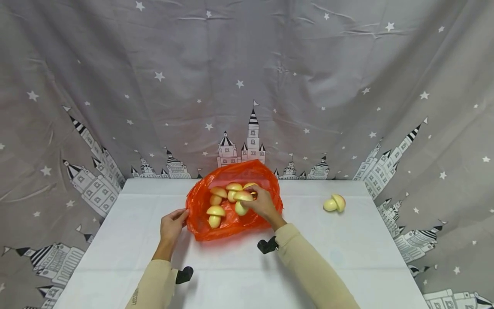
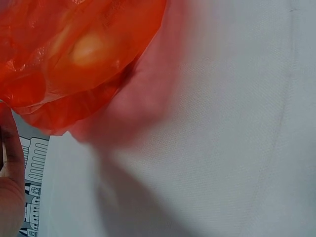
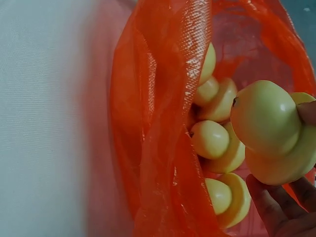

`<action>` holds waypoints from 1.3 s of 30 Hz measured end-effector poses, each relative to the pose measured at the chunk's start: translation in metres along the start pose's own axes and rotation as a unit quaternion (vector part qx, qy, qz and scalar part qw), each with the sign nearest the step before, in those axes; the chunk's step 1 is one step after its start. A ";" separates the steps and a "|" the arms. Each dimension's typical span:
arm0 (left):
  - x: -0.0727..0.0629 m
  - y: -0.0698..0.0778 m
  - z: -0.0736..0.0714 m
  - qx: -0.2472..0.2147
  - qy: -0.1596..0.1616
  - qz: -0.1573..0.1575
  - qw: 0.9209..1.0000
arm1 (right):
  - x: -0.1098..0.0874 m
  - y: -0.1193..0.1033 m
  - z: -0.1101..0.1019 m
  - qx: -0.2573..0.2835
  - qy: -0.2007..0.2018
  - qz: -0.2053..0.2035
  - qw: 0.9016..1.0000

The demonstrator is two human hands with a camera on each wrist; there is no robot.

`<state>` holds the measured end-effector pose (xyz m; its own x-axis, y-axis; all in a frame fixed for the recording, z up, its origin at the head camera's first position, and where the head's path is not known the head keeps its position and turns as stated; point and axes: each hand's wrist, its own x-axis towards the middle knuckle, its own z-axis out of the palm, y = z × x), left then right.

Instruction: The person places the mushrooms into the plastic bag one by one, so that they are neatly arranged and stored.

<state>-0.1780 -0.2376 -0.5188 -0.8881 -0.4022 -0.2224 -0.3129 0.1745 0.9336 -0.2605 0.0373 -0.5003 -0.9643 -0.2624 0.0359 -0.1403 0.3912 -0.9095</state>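
A red plastic bag point(image 1: 200, 229) lies with its mouth spread wide in the middle of the table. My left hand point(image 1: 171, 226) pinches its left rim; in the left wrist view only part of that hand point(image 2: 10, 187) shows at the edge. My right hand point(image 1: 265, 206) is over the bag's mouth and grips a yellow toy mushroom point(image 3: 266, 123) by its cap, stem pointing down in the head view. Several similar mushrooms lie inside the bag, one of them a mushroom point(image 1: 215, 211) near the front left. The one behind my right hand is partly hidden.
Another toy mushroom point(image 1: 335, 203) lies on its side at the right of the white table point(image 1: 347, 249). A grey curtain point(image 1: 177, 86) printed with castles and stars hangs behind and at both sides. Black wrist mounts point(image 1: 184, 275) stick out from both sleeves.
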 end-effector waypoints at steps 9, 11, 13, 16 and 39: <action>0.001 0.000 0.000 -0.012 -0.004 0.002 1.000 | 0.008 0.008 0.016 -0.002 0.008 0.014 1.000; 0.001 0.000 0.001 -0.016 -0.005 0.003 1.000 | 0.009 0.009 0.019 -0.006 0.011 0.017 1.000; 0.001 0.000 0.001 -0.018 -0.005 0.004 1.000 | 0.009 0.010 0.023 -0.019 0.012 0.019 1.000; 0.001 0.000 0.001 -0.024 -0.004 0.006 1.000 | 0.008 0.012 0.028 -0.030 0.012 0.024 0.999; 0.003 -0.001 -0.002 -0.032 -0.002 0.006 0.999 | 0.000 0.019 0.059 -0.061 0.005 0.033 0.998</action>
<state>-0.1798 -0.2410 -0.5203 -0.8926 -0.3977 -0.2124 -0.2803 0.1205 0.9523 -0.2496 -0.0068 -0.5422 -0.9743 -0.2246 -0.0174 -0.1028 0.5120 -0.8528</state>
